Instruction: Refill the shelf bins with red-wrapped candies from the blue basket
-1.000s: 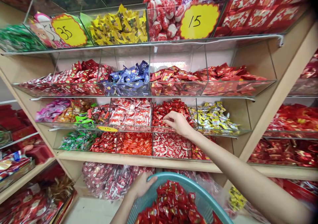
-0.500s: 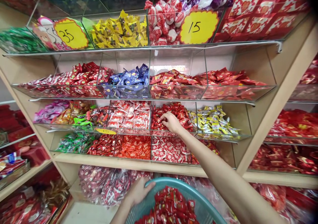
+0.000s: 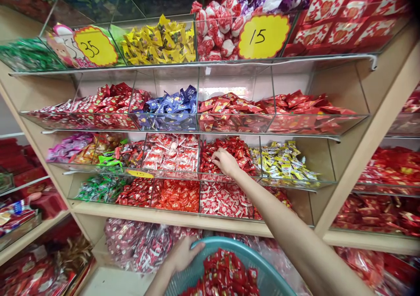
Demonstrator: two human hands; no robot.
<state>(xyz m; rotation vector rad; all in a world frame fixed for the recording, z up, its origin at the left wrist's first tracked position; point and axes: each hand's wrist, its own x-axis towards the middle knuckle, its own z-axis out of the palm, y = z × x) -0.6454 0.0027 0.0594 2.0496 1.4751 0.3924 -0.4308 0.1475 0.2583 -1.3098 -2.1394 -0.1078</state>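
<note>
Our right hand [image 3: 225,161] curls at the red candies [image 3: 242,151]; we can't tell whether it pinches one. At its three o'clock lie yellow candies [image 3: 285,159]; at seven, our left hand [image 3: 182,253] clasps the basket's rim [image 3: 229,240].

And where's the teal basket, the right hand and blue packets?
Teal basket [image 3: 232,241]: head view, on the far rim.
Right hand [image 3: 225,162]: head view, on its back.
Blue packets [image 3: 173,102]: head view, mid-pile.
</note>
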